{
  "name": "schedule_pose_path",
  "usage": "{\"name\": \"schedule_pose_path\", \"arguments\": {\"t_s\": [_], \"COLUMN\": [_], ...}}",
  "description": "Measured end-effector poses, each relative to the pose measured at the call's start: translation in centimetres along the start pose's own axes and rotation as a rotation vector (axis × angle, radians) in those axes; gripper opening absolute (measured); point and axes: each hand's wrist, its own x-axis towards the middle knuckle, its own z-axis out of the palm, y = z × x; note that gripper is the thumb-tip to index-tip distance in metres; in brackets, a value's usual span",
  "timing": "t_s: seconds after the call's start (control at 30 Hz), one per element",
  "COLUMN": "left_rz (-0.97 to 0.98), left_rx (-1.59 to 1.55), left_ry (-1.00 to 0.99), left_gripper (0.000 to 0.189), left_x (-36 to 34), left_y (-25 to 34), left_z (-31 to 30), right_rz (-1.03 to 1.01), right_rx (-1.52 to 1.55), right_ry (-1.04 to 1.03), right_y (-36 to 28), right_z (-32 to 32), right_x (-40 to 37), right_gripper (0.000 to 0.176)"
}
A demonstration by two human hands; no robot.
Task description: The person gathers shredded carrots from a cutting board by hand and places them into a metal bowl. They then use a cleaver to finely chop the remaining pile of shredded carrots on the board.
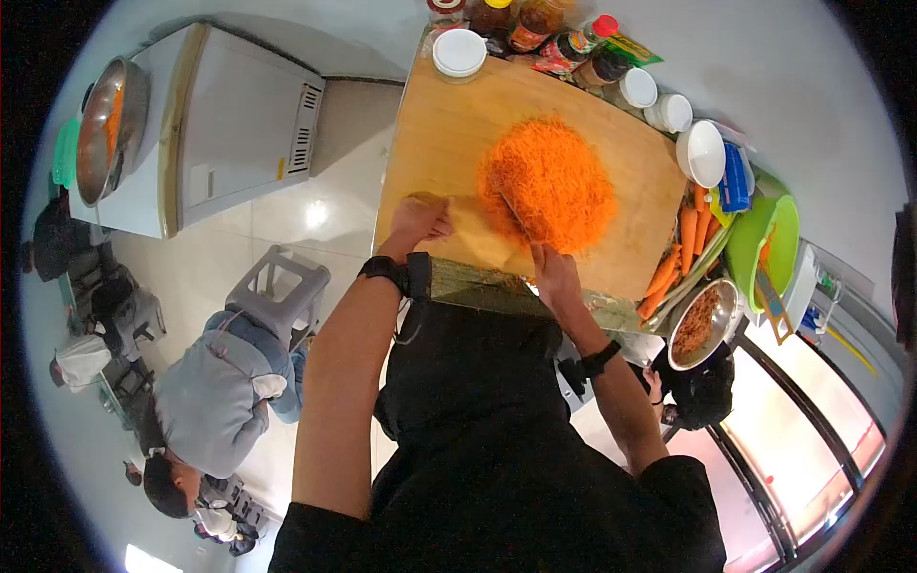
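Note:
A large heap of shredded carrot [559, 181] lies on the wooden cutting board [430, 124] in front of me. My right hand [556, 275], at the board's near edge, is closed round the handle of a knife. The knife's dark blade [511, 205] reaches into the near left side of the heap, partly covered by shreds. My left hand [421, 220] is over the board's near left part, apart from the heap. Its fingers are curled in, and nothing shows in them.
Whole carrots [688, 237], long green stalks [702, 256], a metal bowl of brown food [728, 310] and a green basin [778, 239] stand at the right. Bottles and jars [535, 24] line the back. A grey stool [280, 286] and a seated person [215, 392] are at left.

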Motion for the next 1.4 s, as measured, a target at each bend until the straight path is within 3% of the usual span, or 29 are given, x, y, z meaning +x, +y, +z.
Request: {"name": "schedule_pose_path", "arguments": {"t_s": [0.07,0.1,0.17,0.23,0.27,0.33,0.43,0.5,0.53,0.6,0.67,0.7,0.73,0.87,1.03,1.1,1.13,1.2,1.3,1.37,1.4], "left_rz": [0.054,0.094,0.047,0.009,0.087,0.186,0.299,0.523,0.523,-0.056,0.035,0.125,0.123,0.072,0.032,0.245,0.251,0.227,0.084,0.052,0.023], "left_rx": [-0.112,-0.226,-0.152,-0.074,0.074,0.225,0.167,0.33,0.332,-0.032,-0.033,-0.035,-0.034,-0.029,-0.071,0.105,0.11,0.137,-0.112,-0.099,-0.088], "left_ry": [-0.033,-0.07,-0.037,-0.01,0.0,0.021,-0.078,-0.061,-0.07,-0.058,-0.069,-0.081,-0.079,-0.058,-0.007,-0.141,-0.142,-0.005,0.026,0.0,-0.025], "left_gripper": [0.04,0.04,0.036,0.032,0.026,0.02,0.015,0.02,0.02,0.028,0.033,0.039,0.039,0.04,0.037,0.036,0.036,0.036,0.036,0.036,0.037], "left_x": [0.0,-0.4,-2.0,-1.2,0.0,1.1,2.1,4.6,2.9,-1.4,-1.0,-1.1,-0.9,-1.3,0.1,0.9,0.7,0.2,-0.4,-1.3,-1.8], "left_y": [0.0,-0.2,1.4,0.8,-0.7,-0.5,-3.1,-4.9,-3.4,2.2,1.3,1.1,1.1,1.2,0.6,-0.8,-0.5,-0.4,0.5,1.5,2.1], "left_z": [0.0,0.0,0.1,0.1,0.1,-0.5,-0.9,-1.0,-0.6,-0.3,-0.4,-0.6,-0.8,-0.1,-0.6,-0.9,-0.8,-0.7,-0.4,-0.5,-0.4], "right_rz": [0.039,0.006,-0.023,0.033,0.041,0.277,0.268,0.174,0.084,0.072,0.055,0.141,0.229,0.251,0.24,0.187,0.119,0.136,0.194,0.232,0.134], "right_rx": [0.047,0.039,0.033,0.066,0.066,0.205,0.29,0.192,0.093,0.125,0.162,0.214,0.266,0.219,0.304,0.233,0.161,0.192,0.246,0.269,0.238], "right_ry": [0.004,0.024,0.037,0.108,0.108,0.019,0.02,0.052,0.087,0.115,0.122,0.094,0.066,0.019,0.057,0.089,0.137,0.115,0.061,0.043,0.11], "right_y": [0.4,-0.7,-1.5,-1.7,-1.8,-2.1,-2.8,-0.7,0.1,0.0,-1.4,-2.8,-3.5,-1.8,-4.3,-1.6,-1.3,-1.7,-3.0,-2.6,-2.2], "right_z": [0.2,-1.6,-2.0,-1.2,-1.1,-1.6,-2.6,1.0,2.2,1.5,-0.2,-1.5,-2.1,0.3,-2.9,0.6,1.0,-0.1,-1.2,-0.6,-0.1], "right_x": [0.6,0.0,-0.4,-0.3,-0.5,0.6,-0.1,0.2,0.0,-0.1,-0.6,-0.7,-0.7,-0.2,-1.1,-1.2,-0.4,-0.3,-1.1,-1.4,-1.4], "right_gripper": [0.039,0.03,0.025,0.032,0.032,0.04,0.041,0.041,0.042,0.042,0.043,0.043,0.044,0.045,0.046,0.043,0.04,0.039,0.041,0.044,0.043]}}
